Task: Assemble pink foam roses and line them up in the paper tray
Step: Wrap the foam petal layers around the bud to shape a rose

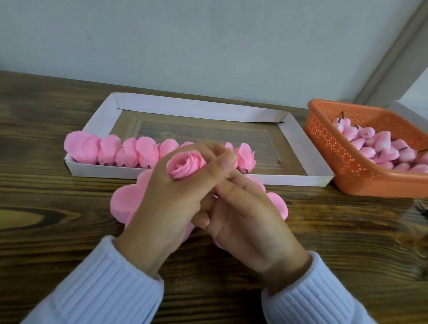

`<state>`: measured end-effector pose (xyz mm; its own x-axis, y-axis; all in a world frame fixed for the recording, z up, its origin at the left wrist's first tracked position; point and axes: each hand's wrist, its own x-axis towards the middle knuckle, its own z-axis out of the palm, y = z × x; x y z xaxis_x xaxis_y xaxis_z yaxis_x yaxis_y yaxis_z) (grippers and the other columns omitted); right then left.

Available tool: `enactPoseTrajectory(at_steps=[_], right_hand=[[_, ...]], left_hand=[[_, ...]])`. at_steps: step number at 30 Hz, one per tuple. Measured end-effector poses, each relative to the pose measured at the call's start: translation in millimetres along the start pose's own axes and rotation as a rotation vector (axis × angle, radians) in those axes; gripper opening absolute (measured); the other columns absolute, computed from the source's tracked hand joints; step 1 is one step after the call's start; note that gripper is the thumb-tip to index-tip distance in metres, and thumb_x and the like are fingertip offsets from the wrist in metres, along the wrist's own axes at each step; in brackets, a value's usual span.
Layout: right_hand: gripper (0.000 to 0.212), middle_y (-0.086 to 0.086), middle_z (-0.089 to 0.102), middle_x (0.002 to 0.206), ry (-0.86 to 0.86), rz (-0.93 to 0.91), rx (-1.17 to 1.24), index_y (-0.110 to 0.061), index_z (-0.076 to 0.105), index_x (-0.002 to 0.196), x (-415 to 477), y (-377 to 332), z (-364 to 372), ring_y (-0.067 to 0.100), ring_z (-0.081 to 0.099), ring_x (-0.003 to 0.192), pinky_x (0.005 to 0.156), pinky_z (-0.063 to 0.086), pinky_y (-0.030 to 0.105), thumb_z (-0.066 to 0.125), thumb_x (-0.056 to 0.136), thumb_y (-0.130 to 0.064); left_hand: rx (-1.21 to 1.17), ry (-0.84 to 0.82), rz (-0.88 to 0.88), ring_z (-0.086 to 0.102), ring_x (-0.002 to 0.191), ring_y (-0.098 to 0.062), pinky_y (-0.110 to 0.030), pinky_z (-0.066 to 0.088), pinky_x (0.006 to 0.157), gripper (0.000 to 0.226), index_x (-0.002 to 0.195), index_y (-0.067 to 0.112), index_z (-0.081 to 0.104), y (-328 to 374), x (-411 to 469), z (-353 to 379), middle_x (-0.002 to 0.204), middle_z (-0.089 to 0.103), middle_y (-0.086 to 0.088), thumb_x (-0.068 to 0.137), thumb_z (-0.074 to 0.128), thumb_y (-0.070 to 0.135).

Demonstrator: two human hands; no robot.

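Just in front of the tray (281, 179), the left hand (166, 204) curled round the rose (184, 169); the right hand (247, 213) pinched its side. It looked light, soft and crushable, so probably best held gently by the base.

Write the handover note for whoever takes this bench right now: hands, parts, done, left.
Left hand: grip closed round the rose.
Right hand: pinches that rose's side.
Loose petals lie on the table under both hands; buds fill the orange basket, right.
Done: one row of roses along the near wall of the paper tray.
Left: finish this rose, add it to the row, continue with the buds.
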<state>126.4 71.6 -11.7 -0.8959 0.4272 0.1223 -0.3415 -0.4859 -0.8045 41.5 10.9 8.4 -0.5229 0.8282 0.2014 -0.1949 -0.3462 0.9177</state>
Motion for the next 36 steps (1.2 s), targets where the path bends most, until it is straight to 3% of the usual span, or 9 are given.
enactPoseTrajectory(at_steps=[3, 7, 12, 15, 19, 23, 25, 30, 36], right_hand=[[0.031, 0.002, 0.057, 0.070, -0.020, -0.020, 0.024, -0.013, 0.056, 0.119, -0.6, 0.8, 0.7, 0.009, 0.055, 0.064, 0.059, 0.047, 0.019, 0.042, 0.092, -0.007], [0.028, 0.000, 0.057, 0.062, 0.074, 0.019, -0.091, -0.011, 0.062, 0.084, 1.8, 0.9, -1.9, 0.010, 0.047, 0.053, 0.055, 0.041, 0.021, 0.040, 0.099, -0.020], [0.028, 0.005, 0.057, 0.077, 0.012, 0.010, 0.031, -0.013, 0.060, 0.115, 1.9, -0.4, 0.1, 0.010, 0.056, 0.063, 0.057, 0.046, 0.020, 0.042, 0.094, -0.017], [0.025, 0.003, 0.055, 0.068, 0.016, 0.024, 0.003, -0.003, 0.054, 0.110, 2.2, -0.5, -2.5, 0.012, 0.051, 0.059, 0.057, 0.043, 0.022, 0.043, 0.093, -0.018], [0.027, 0.007, 0.047, 0.070, 0.074, 0.063, -0.105, -0.006, 0.056, 0.101, 5.0, 0.3, -4.1, 0.012, 0.045, 0.057, 0.056, 0.039, 0.024, 0.040, 0.098, -0.027], [0.037, 0.006, 0.054, 0.086, -0.031, 0.011, 0.025, -0.016, 0.056, 0.124, 1.7, -1.6, -1.9, 0.009, 0.053, 0.065, 0.060, 0.038, 0.024, 0.046, 0.089, -0.019], [0.036, 0.008, 0.051, 0.077, -0.023, 0.013, 0.018, -0.014, 0.058, 0.123, 1.5, -1.7, -2.5, 0.012, 0.050, 0.062, 0.060, 0.034, 0.028, 0.047, 0.088, -0.018], [0.027, 0.006, 0.048, 0.065, 0.099, 0.072, -0.110, -0.005, 0.052, 0.112, 3.7, -0.3, -2.7, 0.013, 0.044, 0.055, 0.054, 0.038, 0.023, 0.036, 0.104, -0.025], [0.042, 0.008, 0.052, 0.087, -0.024, 0.034, 0.038, -0.009, 0.052, 0.128, 1.5, -3.6, -1.7, 0.010, 0.054, 0.064, 0.058, 0.043, 0.022, 0.049, 0.087, -0.018]], left_hand=[[0.018, -0.003, 0.051, 0.070, 0.073, -0.002, -0.019, 0.047, 0.043, 0.010, 0.056, 0.031, 0.066, 1.0, 0.7, -1.2, 0.079, 0.071, 0.010, 0.062, 0.075, 0.032], [-0.056, -0.034, -0.002, 0.054, 0.039, 0.001, -0.012, 0.038, 0.035, 0.006, 0.068, 0.023, 0.073, 1.0, -1.6, 1.2, 0.078, 0.071, 0.006, 0.072, 0.076, 0.021], [0.001, 0.032, -0.025, 0.060, 0.049, -0.005, -0.016, 0.038, 0.038, 0.010, 0.061, 0.028, 0.069, 0.7, 0.4, -0.5, 0.075, 0.071, 0.007, 0.065, 0.077, 0.034], [0.024, -0.029, 0.048, 0.068, 0.071, -0.005, -0.018, 0.043, 0.041, 0.012, 0.060, 0.030, 0.065, 1.1, -0.2, -1.2, 0.091, 0.072, 0.010, 0.060, 0.077, 0.032], [0.056, -0.049, 0.006, 0.055, 0.044, 0.000, -0.011, 0.038, 0.039, 0.014, 0.069, 0.028, 0.074, 0.4, -3.4, 2.4, 0.089, 0.074, 0.010, 0.063, 0.085, 0.033], [0.047, 0.038, 0.009, 0.068, 0.069, -0.007, -0.016, 0.040, 0.038, 0.014, 0.065, 0.030, 0.071, 1.1, -2.2, 0.5, 0.090, 0.074, 0.010, 0.072, 0.078, 0.039], [0.061, 0.011, 0.049, 0.068, 0.072, -0.007, -0.014, 0.042, 0.042, 0.012, 0.064, 0.031, 0.069, 1.5, -1.7, -0.4, 0.089, 0.073, 0.011, 0.069, 0.079, 0.036], [0.047, -0.023, 0.042, 0.061, 0.054, 0.001, -0.007, 0.041, 0.044, 0.014, 0.069, 0.029, 0.074, -0.1, -2.7, 3.8, 0.084, 0.074, 0.008, 0.070, 0.075, 0.043], [0.056, 0.055, 0.074, 0.071, 0.081, -0.007, -0.016, 0.049, 0.049, 0.015, 0.067, 0.031, 0.070, 0.6, -2.0, 2.1, 0.087, 0.073, 0.012, 0.067, 0.081, 0.042]])
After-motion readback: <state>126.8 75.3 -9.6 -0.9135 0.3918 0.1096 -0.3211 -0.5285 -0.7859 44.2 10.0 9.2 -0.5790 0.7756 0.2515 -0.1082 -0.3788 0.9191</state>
